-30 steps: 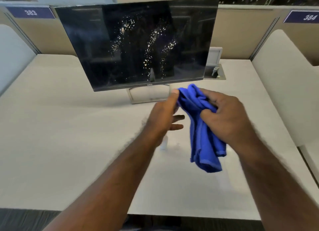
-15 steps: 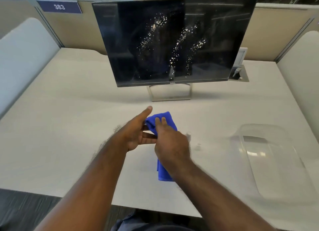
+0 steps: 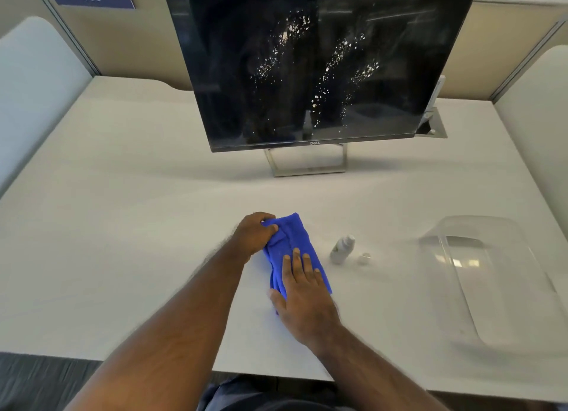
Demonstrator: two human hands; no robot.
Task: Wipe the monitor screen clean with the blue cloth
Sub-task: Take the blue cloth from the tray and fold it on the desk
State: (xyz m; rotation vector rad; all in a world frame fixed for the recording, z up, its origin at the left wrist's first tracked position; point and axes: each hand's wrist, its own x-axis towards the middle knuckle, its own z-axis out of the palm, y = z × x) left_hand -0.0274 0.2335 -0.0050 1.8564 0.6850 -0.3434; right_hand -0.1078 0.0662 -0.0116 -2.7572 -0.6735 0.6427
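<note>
The black monitor (image 3: 313, 66) stands on its silver stand at the back of the desk, its dark screen speckled with white droplets in the middle. The blue cloth (image 3: 293, 241) lies folded on the desk in front of me. My left hand (image 3: 253, 234) grips the cloth's far left corner with curled fingers. My right hand (image 3: 302, 297) lies flat on the cloth's near end, fingers spread, pressing it to the desk.
A small white spray bottle (image 3: 341, 248) lies on its side just right of the cloth, its cap (image 3: 364, 257) beside it. A clear plastic tray (image 3: 491, 281) sits at the right. Padded dividers flank the white desk (image 3: 123, 226); a cable box (image 3: 433, 128) sits behind the monitor.
Both hands lowered the cloth from mid-air onto the desk. My right hand went from gripping it to lying flat on it. The view shifted right and drew back.
</note>
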